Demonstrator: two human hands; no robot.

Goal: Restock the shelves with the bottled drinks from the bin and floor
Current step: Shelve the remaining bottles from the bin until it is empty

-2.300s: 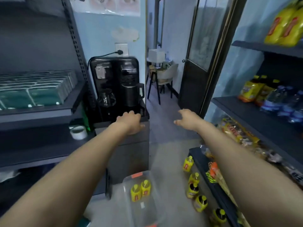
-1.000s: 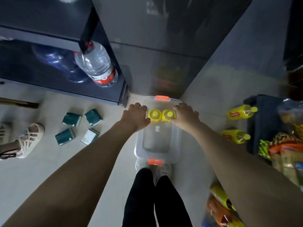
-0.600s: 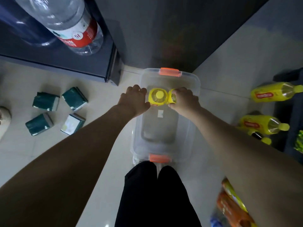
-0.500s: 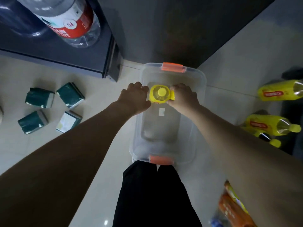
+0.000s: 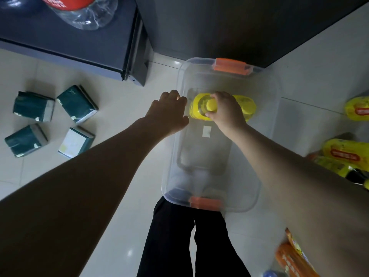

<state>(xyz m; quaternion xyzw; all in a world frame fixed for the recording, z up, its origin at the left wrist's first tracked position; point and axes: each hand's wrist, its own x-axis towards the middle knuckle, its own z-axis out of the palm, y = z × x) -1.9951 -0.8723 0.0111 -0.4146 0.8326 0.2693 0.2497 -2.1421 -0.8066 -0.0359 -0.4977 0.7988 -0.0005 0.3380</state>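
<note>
A clear plastic bin [image 5: 175, 156] with orange latches stands on the floor in front of my feet. Two yellow bottled drinks stand upright in its far half. My right hand [image 5: 225, 110] grips the yellow cap and neck of the left bottle [image 5: 196, 108]. The second bottle [image 5: 247, 105] shows just behind that hand. My left hand [image 5: 169, 110] is at the bin's left rim, beside the gripped bottle, knuckles up. Its fingers point down and their tips are hidden.
More yellow bottles [image 5: 357, 110] [image 5: 343, 152] lie on the floor at the right. Several green packs [image 5: 76, 103] lie at the left. A large water bottle [image 5: 85, 15] sits on a low dark shelf [image 5: 69, 43]. Orange snack packs [image 5: 295, 254] are at the lower right.
I have bent down from facing the aisle to the bin. My right hand has moved from the right bottle onto the left bottle's cap, and the right bottle shows again.
</note>
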